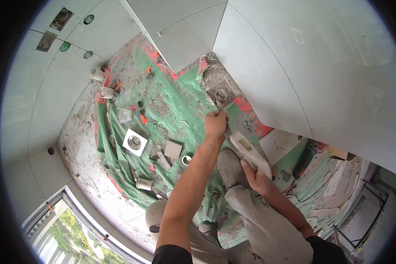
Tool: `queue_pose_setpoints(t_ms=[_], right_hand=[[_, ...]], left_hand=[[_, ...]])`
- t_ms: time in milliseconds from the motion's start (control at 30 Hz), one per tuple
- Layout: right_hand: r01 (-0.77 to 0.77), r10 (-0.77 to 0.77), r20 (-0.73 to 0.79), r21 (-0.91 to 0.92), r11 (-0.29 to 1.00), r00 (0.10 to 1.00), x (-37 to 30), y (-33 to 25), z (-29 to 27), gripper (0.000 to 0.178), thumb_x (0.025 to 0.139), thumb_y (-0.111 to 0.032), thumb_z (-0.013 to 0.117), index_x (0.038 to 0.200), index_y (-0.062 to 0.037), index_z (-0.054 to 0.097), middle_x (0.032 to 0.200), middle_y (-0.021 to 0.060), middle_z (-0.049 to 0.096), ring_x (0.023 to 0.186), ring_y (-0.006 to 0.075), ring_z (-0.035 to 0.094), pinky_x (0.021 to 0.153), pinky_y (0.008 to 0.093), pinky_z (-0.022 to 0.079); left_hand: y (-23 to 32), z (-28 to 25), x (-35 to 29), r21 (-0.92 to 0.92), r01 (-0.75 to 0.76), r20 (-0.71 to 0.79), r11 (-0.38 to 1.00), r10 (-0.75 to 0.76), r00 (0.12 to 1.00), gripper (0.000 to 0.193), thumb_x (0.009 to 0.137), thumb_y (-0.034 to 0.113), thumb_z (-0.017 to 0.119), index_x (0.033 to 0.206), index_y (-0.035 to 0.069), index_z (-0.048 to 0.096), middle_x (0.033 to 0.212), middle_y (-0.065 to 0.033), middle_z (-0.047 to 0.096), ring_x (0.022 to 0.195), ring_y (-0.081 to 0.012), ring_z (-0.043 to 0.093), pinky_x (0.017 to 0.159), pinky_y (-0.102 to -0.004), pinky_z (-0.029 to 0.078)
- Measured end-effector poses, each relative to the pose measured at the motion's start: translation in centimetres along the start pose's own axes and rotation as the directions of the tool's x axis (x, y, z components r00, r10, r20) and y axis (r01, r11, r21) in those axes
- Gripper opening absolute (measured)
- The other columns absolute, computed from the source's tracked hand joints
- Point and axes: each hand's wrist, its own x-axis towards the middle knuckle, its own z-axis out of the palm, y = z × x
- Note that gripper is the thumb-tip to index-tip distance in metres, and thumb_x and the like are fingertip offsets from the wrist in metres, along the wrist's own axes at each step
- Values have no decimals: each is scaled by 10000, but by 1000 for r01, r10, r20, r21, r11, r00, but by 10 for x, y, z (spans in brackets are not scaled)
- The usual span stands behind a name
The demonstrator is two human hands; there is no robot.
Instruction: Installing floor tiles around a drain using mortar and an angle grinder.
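My left hand is closed around a thin, narrow tool, whose kind I cannot make out. Its tip points at a round drain opening in the bare, dusty floor by the wall. In my right hand, nearer to me, is a long off-white plastic container with a hole in its side, tilted beside my shoe. The fingers of that hand grip its lower side. My palm is hidden.
Green sheeting, strewn with rubble, covers the floor. On it lie a square drain cover, a ribbed tile piece, orange clips and a clear cup. Pale wall panels stand close on the right. A dark bottle lies nearby.
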Motion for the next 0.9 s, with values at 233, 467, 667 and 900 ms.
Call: queue_pose_setpoints(t_ms=[233,467,667,900], right_hand=[[62,-58,99,-46,997,993,1,0,-7,236,1023,-173,829,1151,-16,707,821,161,734,678,380,740,616,449,566],[337,-337,4,-7,941,941,1,6,-13,351,885,-173,883,1153,-28,711,1004,153,775,845,382,779,733,465,615],[389,-389,19,-50,920,921,-2,23,-7,350,898,-222,870,1154,-40,715,1016,125,765,841,346,764,718,446,596],[396,-399,-63,-59,917,915,-2,42,-1,322,1008,-267,830,1190,-25,722,1039,116,762,843,345,748,667,443,553]], left_hand=[[10,-10,22,-157,3,-60,988,-13,998,210,1014,183,774,984,-20,727,801,-51,690,593,-179,601,539,-367,472],[23,-9,11,-138,94,-21,986,-97,995,207,1030,198,761,1002,8,684,779,-72,667,554,-205,598,469,-399,471],[11,-11,15,-116,130,19,985,-129,992,206,1030,180,757,1054,-9,680,796,-81,678,594,-210,626,484,-403,481],[15,-1,21,-131,99,23,986,-97,995,226,1021,184,774,1064,-23,694,800,-73,690,616,-197,635,517,-402,494]])
